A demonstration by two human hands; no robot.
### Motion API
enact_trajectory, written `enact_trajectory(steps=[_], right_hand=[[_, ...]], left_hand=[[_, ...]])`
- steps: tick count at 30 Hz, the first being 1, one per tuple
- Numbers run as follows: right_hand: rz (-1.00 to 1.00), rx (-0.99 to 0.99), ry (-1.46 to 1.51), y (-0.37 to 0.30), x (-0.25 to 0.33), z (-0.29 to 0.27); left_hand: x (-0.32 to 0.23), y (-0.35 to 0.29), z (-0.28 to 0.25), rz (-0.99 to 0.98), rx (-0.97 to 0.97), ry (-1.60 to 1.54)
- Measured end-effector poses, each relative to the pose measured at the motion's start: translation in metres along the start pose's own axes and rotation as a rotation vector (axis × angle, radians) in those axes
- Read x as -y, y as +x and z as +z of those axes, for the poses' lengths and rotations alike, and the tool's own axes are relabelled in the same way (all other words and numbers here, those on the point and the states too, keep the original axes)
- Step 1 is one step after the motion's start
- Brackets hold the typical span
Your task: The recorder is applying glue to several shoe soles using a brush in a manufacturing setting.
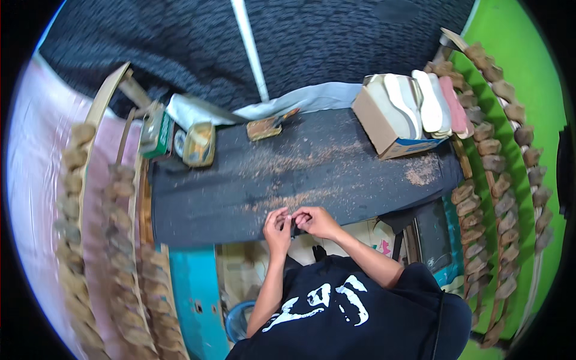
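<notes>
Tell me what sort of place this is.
Probably a small shoemaking workshop: a cardboard box holds pale sole-shaped pieces, rows of lumpy brown pieces line both sides, and reddish-brown scraps litter the dark worktable.

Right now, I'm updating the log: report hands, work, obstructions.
Left hand and right hand close together, fingers curled, at the dark-covered rectangular tabletop's near edge. Anything held: too small to tell. Loose reddish-brown shavings scattered just beyond.
</notes>
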State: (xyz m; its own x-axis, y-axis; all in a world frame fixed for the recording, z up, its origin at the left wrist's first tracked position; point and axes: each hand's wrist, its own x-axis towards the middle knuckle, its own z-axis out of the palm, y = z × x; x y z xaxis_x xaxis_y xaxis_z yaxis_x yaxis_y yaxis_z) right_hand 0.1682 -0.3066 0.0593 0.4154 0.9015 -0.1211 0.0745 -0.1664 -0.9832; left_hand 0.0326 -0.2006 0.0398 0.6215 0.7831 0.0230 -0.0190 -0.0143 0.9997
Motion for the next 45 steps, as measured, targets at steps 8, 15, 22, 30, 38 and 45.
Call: enact_trajectory(steps=[8, 15, 22, 30, 38, 45], right_hand=[[0.073, -0.477, 0.044, 0.020, 0.021, -0.028], [0.153, -0.803, 0.039, -0.001, 0.033, -0.048], [0.173, -0.967, 0.159, -0.031, 0.004, -0.106], [0.045, -0.986, -0.223, -0.038, 0.052, -0.224], [-0.299, -1.031, -0.711, -0.012, 0.075, -0.309], [-0.195, -0.893, -0.697, -0.003, 0.076, -0.323]], left_hand=[[-0.008, 0.074, 0.013, -0.071, 0.342, 0.029], [-0.030, 0.134, 0.047, -0.018, 0.645, 0.130], [-0.062, 0.164, 0.129, 0.372, 0.769, 0.266], [-0.090, 0.204, 0.254, 0.586, 0.577, 0.331], [-0.121, 0.282, 0.347, 0.635, 0.443, 0.535], [-0.117, 0.315, 0.365, 0.592, 0.464, 0.697]])
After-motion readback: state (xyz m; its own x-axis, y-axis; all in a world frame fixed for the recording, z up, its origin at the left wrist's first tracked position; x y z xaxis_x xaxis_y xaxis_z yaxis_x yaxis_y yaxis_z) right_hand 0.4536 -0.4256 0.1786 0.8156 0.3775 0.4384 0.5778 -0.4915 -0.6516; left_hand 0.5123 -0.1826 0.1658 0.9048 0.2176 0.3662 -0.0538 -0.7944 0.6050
